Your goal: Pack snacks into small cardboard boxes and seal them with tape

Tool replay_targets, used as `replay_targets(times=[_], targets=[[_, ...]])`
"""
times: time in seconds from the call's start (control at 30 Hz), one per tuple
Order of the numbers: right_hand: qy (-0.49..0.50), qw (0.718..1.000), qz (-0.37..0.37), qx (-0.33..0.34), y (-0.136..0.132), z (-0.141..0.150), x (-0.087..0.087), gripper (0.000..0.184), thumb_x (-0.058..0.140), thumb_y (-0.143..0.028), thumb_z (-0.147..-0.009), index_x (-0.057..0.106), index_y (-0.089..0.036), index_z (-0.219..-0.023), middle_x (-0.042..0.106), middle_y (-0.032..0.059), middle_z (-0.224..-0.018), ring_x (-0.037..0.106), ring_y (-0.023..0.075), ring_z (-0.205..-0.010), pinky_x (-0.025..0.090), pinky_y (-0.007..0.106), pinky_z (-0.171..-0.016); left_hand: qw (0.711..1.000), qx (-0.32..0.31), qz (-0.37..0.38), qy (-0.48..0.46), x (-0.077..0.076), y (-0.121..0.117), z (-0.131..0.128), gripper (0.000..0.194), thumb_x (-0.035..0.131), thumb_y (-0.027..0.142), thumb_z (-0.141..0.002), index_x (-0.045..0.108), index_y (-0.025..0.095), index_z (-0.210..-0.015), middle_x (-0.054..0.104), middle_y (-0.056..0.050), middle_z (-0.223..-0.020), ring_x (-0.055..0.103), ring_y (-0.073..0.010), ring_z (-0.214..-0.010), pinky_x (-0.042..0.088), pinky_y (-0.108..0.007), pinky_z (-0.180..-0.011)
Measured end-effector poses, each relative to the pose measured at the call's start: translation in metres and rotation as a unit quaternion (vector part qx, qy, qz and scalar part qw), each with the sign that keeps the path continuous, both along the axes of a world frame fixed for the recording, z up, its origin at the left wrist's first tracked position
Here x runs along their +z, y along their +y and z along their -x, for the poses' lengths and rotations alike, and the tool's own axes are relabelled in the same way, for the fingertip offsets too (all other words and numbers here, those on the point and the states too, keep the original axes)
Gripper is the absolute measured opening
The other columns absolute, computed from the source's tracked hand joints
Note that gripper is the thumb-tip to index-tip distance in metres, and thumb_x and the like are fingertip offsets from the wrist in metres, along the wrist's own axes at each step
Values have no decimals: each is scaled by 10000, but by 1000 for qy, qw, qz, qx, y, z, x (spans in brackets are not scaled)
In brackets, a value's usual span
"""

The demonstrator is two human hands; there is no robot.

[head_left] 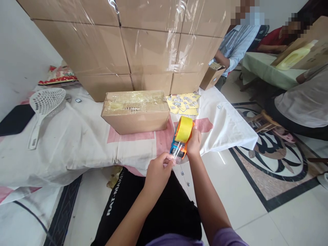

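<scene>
My right hand (194,140) is wrapped round the side of an orange and blue tape dispenser (183,145) that carries a yellow roll of tape. In front of it, the fingers of my left hand (164,165) pinch the clear strip of packing tape (177,149) coming off the dispenser. Just beyond, on the cloth-covered table, stands a cardboard box (135,119) with shiny tape over its top. Beside that box lies a yellow sheet (185,104) dotted with small pale pieces.
A large stack of cartons (151,51) under clear film rises at the back. To the left lie a white slotted skimmer (42,111) and a black flat object (15,119). A small carton (212,76) stands at the right edge. Other people are on the right near another table (261,65).
</scene>
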State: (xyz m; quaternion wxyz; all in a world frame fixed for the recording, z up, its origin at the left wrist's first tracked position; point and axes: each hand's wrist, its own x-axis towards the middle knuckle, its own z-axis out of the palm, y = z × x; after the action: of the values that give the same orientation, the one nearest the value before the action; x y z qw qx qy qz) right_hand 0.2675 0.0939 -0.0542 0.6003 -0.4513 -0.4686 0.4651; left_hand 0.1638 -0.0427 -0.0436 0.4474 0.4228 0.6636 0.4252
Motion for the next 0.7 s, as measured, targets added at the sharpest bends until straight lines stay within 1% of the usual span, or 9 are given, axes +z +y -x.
replay_targets(times=[0.07,0.13,0.17,0.23,0.33,0.4,0.5,0.6,0.7], targets=[[-11,1000,3,6,-1,-1,-1,469,496,-558,-953,468,-227,-622,495,-16,-578,435,136,-525,380,288,-485,998,-2,14,-57,-6,-1,-2,101,618,296,-839,662,210,-869,771,-32,-832,706,-188,-737,485,-251,-599],[-18,1000,4,0,-3,-2,-1,475,504,-526,-958,442,-234,-588,459,-19,-546,394,134,-501,352,289,-464,994,-2,38,-103,-12,-2,-4,149,639,345,-821,637,198,-850,765,-41,-809,644,-160,-599,402,-218,-452],[-18,1000,3,-4,-3,-2,-1,477,507,-510,-960,438,-236,-576,440,-22,-532,372,132,-489,338,290,-454,992,-1,48,-116,-14,-3,-5,172,644,363,-814,631,195,-852,763,-42,-803,602,-143,-543,355,-206,-400],[-8,1000,4,-5,-5,-1,-1,467,511,-480,-961,452,-235,-568,419,-26,-520,342,127,-473,321,291,-441,989,0,61,-131,-19,-4,-7,203,646,384,-804,628,194,-873,763,-37,-806,539,-123,-490,305,-191,-348],[18,1000,14,8,-5,0,-1,446,519,-467,-957,474,-233,-580,432,-27,-528,346,124,-467,327,288,-438,989,1,66,-134,-26,-6,-8,202,643,385,-801,624,198,-875,762,-27,-793,506,-111,-471,303,-181,-335],[33,999,19,27,-5,1,-3,426,521,-481,-952,504,-231,-608,472,-22,-545,385,129,-474,358,289,-448,991,10,51,-122,-28,-5,-8,174,642,363,-808,626,198,-862,768,-31,-805,549,-116,-500,336,-178,-365],[42,997,23,58,-3,1,-8,411,515,-543,-944,585,-229,-688,542,-10,-585,461,149,-496,427,304,-479,992,24,30,-117,-31,-3,-8,136,662,320,-802,654,192,-846,779,-53,-824,651,-152,-605,405,-190,-424],[22,997,18,70,-1,-1,-13,451,508,-629,-933,646,-232,-767,582,-4,-608,533,175,-531,485,329,-520,991,25,30,-125,-34,1,-7,134,686,281,-786,713,180,-870,784,-72,-821,690,-176,-645,450,-209,-455],[-23,996,8,85,-1,-4,-17,536,461,-707,-927,679,-231,-813,637,18,-644,617,211,-611,533,350,-570,991,27,31,-130,-39,3,-6,177,697,269,-786,753,170,-921,790,-84,-839,690,-171,-629,435,-204,-435]])
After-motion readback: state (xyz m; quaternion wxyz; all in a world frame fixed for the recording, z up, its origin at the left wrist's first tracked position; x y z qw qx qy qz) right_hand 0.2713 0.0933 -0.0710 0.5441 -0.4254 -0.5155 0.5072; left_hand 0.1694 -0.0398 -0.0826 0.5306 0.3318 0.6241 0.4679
